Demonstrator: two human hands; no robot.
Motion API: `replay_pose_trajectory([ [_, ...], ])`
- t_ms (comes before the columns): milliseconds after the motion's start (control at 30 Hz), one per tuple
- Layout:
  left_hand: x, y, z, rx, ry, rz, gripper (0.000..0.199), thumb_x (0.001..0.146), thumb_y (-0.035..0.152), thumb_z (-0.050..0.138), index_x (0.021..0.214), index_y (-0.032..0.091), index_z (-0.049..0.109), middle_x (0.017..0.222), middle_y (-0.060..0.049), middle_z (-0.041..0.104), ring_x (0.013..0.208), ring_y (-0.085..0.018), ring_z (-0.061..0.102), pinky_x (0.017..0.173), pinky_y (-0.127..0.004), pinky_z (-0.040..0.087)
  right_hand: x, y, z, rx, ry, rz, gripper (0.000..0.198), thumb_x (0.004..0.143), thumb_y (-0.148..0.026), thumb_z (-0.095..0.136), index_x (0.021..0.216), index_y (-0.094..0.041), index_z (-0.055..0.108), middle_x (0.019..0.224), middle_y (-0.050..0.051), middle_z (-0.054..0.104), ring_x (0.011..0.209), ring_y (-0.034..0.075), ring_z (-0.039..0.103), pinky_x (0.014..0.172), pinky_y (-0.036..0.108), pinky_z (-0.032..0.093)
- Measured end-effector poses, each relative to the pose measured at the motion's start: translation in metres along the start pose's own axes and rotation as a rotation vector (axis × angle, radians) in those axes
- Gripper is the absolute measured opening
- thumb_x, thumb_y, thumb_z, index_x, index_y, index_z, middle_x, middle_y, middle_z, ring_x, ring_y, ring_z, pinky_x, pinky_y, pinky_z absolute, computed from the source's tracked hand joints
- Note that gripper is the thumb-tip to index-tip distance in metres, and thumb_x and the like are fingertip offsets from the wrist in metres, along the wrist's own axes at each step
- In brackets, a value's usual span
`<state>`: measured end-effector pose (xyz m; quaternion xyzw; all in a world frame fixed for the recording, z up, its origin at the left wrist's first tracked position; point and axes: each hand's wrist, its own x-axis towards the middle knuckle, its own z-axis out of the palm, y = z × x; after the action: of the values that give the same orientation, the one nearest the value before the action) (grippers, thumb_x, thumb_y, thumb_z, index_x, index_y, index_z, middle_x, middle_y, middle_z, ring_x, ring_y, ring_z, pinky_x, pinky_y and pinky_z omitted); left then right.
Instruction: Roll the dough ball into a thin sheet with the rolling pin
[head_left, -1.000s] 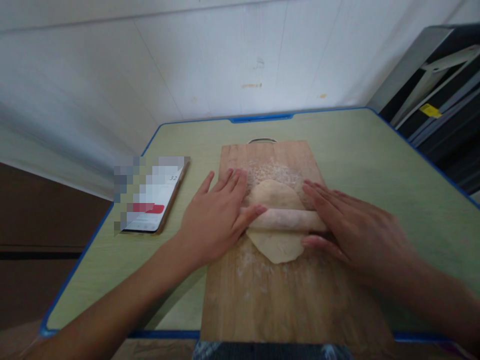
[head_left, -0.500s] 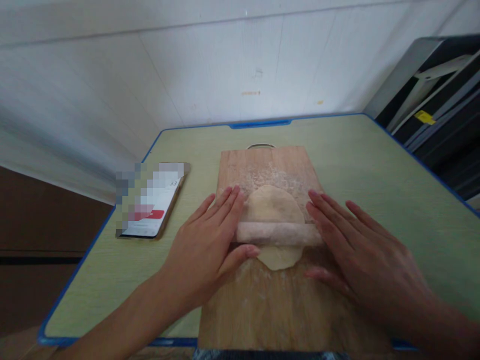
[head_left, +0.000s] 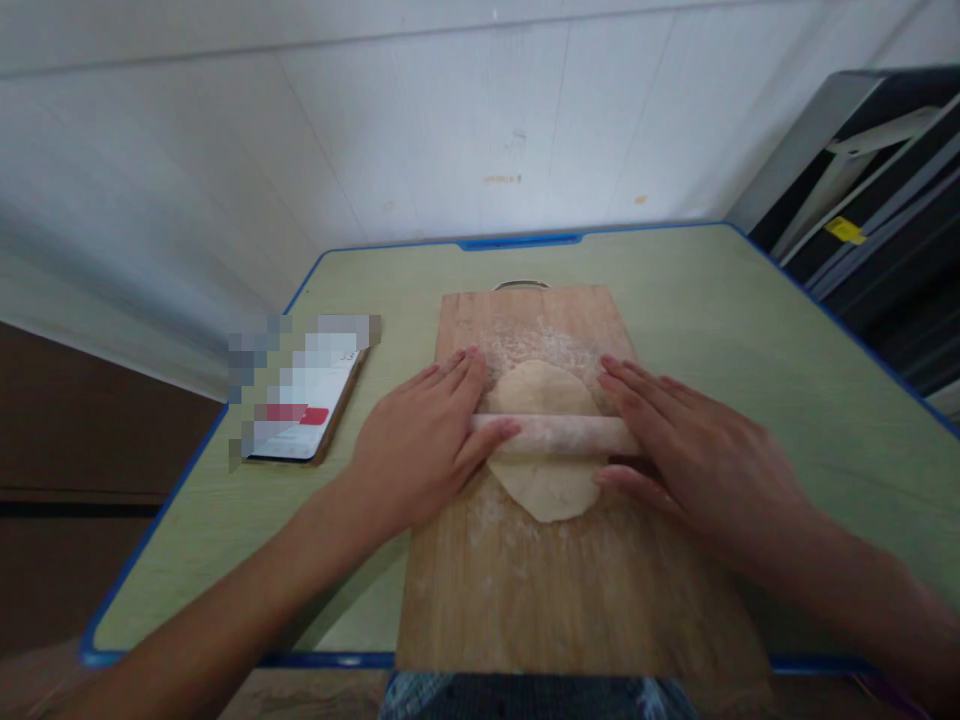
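A pale, flour-dusted rolling pin (head_left: pixel 566 436) lies crosswise on a flattened round of dough (head_left: pixel 551 490). My left hand (head_left: pixel 424 430) covers the pin's left end, its fingers extended forward and its thumb along the pin. Over the right end is my right hand (head_left: pixel 682 440), palm down, with the thumb on the near side of the pin. Both hands hold the pin between thumb and fingers, and its ends are hidden beneath them. Under the dough is a wooden cutting board (head_left: pixel 577 600), with loose flour around the dough's far edge.
The board rests on a light green table (head_left: pixel 720 300) with a blue rim. A phone (head_left: pixel 304 400) with a lit, partly pixelated screen lies left of the board. A white wall (head_left: pixel 420 150) rises behind the table, and dark folded frames (head_left: pixel 885 220) stand at the right.
Both hands and the rolling pin have moved forward over the dough, away from me. More dough now shows on the near side of the pin. My left thumb now lies on the pin.
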<state>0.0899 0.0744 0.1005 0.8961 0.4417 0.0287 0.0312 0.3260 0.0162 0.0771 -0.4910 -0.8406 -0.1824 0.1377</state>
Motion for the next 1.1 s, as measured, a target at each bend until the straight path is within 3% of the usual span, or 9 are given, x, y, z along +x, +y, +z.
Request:
replay_pose_trajectory([
  [167,-0.02,0.004,0.003,0.011,0.058,0.077,0.09,0.092,0.067,0.005,0.145,-0.001,0.032,0.151,-0.024,0.033,0.143,-0.032,0.027,0.114,-0.053,0.03,-0.013,-0.005,-0.004,0.013,-0.005,-0.028,0.065,0.098,-0.05,0.027,0.13,0.002,0.048,0.138,0.027,0.05,0.128,0.032,0.049,0.098,0.052,0.047],
  [267,-0.025,0.001,-0.004,-0.049,-0.009,0.104,0.085,0.093,0.066,0.008,0.148,0.005,0.027,0.153,-0.021,0.03,0.145,-0.028,0.025,0.115,-0.051,0.028,-0.012,0.003,-0.004,0.091,-0.064,-0.022,0.062,0.098,-0.048,0.03,0.132,0.0,0.047,0.139,0.026,0.051,0.129,0.03,0.048,0.102,0.053,0.044],
  [367,-0.014,-0.005,-0.019,-0.12,-0.095,0.11,0.079,0.094,0.066,0.009,0.149,0.013,0.027,0.156,-0.014,0.028,0.145,-0.024,0.023,0.116,-0.045,0.026,-0.001,0.018,-0.002,0.137,-0.1,-0.069,0.066,0.098,-0.051,0.027,0.135,-0.001,0.047,0.14,0.025,0.049,0.131,0.03,0.046,0.103,0.052,0.043],
  [467,0.005,-0.014,-0.028,-0.091,-0.072,0.053,0.078,0.095,0.063,0.009,0.148,0.009,0.028,0.157,-0.014,0.024,0.146,-0.024,0.017,0.118,-0.046,0.017,0.014,0.034,0.0,0.134,-0.09,-0.063,0.069,0.098,-0.052,0.021,0.137,-0.001,0.045,0.143,0.024,0.045,0.135,0.031,0.04,0.105,0.052,0.04],
  [733,0.047,-0.049,-0.015,-0.107,-0.149,-0.008,0.061,0.098,0.049,0.013,0.145,0.016,0.036,0.158,-0.011,0.027,0.147,-0.025,0.016,0.116,-0.054,0.015,0.043,0.052,0.018,0.288,-0.2,0.066,0.065,0.099,-0.05,0.018,0.141,-0.007,0.043,0.148,0.019,0.04,0.139,0.031,0.033,0.107,0.06,0.032],
  [867,0.05,-0.045,-0.01,-0.156,-0.161,-0.097,0.064,0.098,0.048,0.011,0.146,0.011,0.034,0.158,-0.015,0.024,0.146,-0.024,0.018,0.116,-0.05,0.018,0.044,0.054,0.028,0.346,-0.259,0.114,0.065,0.098,-0.05,0.017,0.139,-0.008,0.046,0.147,0.019,0.042,0.139,0.031,0.031,0.107,0.058,0.032],
  [1000,0.041,-0.041,-0.003,-0.147,-0.176,-0.066,0.063,0.097,0.049,0.015,0.147,0.013,0.03,0.16,-0.012,0.019,0.148,-0.026,0.011,0.116,-0.055,0.014,0.04,0.053,0.031,0.417,-0.291,0.097,0.075,0.096,-0.059,0.014,0.141,-0.007,0.044,0.148,0.02,0.04,0.14,0.032,0.028,0.108,0.061,0.029],
  [1100,0.032,-0.043,-0.012,-0.227,-0.191,-0.049,0.064,0.097,0.05,0.015,0.146,0.015,0.033,0.158,-0.009,0.026,0.147,-0.024,0.017,0.117,-0.052,0.014,0.035,0.051,0.027,0.452,-0.321,0.095,0.084,0.093,-0.065,0.011,0.141,-0.005,0.043,0.149,0.02,0.038,0.141,0.032,0.027,0.11,0.06,0.026],
])
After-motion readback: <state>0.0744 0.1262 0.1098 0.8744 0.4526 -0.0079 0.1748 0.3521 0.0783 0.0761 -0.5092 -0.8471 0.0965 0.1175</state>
